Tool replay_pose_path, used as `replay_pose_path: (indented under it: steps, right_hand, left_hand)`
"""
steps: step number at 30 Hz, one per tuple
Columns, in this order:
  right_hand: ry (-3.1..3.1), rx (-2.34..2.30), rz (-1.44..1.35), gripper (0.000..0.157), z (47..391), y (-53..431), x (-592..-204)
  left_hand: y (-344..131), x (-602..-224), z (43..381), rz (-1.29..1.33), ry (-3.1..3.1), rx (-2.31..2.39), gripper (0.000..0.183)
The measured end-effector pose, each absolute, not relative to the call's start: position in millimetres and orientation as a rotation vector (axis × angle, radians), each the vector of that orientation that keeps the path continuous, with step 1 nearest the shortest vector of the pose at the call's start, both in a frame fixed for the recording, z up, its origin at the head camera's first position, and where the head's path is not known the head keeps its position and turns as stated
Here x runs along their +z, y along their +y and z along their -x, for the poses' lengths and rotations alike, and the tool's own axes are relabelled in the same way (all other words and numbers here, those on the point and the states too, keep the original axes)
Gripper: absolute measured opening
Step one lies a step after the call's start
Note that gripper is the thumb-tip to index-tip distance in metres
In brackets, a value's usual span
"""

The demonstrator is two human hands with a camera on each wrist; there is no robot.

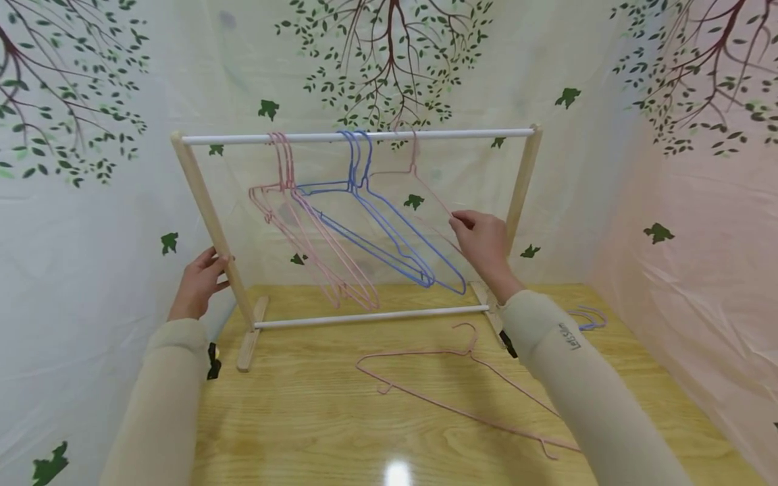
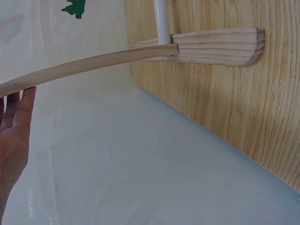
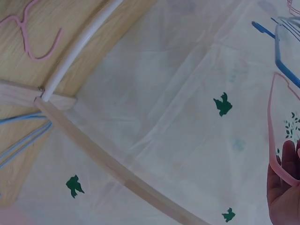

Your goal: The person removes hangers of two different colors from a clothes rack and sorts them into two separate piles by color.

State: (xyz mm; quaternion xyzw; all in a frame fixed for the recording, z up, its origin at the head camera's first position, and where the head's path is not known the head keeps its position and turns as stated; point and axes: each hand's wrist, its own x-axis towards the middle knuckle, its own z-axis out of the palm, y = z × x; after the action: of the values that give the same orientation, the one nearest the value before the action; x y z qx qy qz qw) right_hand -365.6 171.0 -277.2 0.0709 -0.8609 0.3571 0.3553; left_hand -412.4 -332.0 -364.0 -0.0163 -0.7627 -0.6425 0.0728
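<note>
A pink hanger [image 1: 433, 192] hangs by its hook near the right part of the rack's white top bar [image 1: 452, 135]. My right hand [image 1: 483, 243] pinches its sloping right arm; the right wrist view shows the fingers around the hanger's end. At the left, my left hand [image 1: 197, 283] holds the rack's wooden post [image 1: 203, 202] about midway up, fingers reaching to its outer side in the left wrist view. Between the hands, several pink hangers [image 1: 286, 169] hang left on the bar, with blue hangers [image 1: 365, 192] nearer the middle.
Another pink hanger [image 1: 425, 403] lies on the wooden table [image 1: 273, 418], partly hidden by my right sleeve. Blue hangers [image 1: 591, 317] lie beyond the rack's right foot. A white lower bar [image 1: 371, 317] joins the feet. Leaf-printed sheeting [image 1: 614, 169] surrounds the table.
</note>
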Motion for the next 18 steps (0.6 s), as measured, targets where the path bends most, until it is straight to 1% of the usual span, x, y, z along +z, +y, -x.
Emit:
replay_pose_path:
  steps: [8, 18]
  right_hand:
    - [-2.115, 0.929, -0.200, 0.018, 353.3, 194.2, -275.9]
    - [-2.014, 0.875, -0.254, 0.013, 331.0, 239.1, -302.3]
  left_hand:
    - [-329.9, -365.8, 403.8, 0.001, -2.297, -1.909, 0.062]
    - [-324.1, -364.8, 391.7, -0.011, -2.298, -1.884, 0.062]
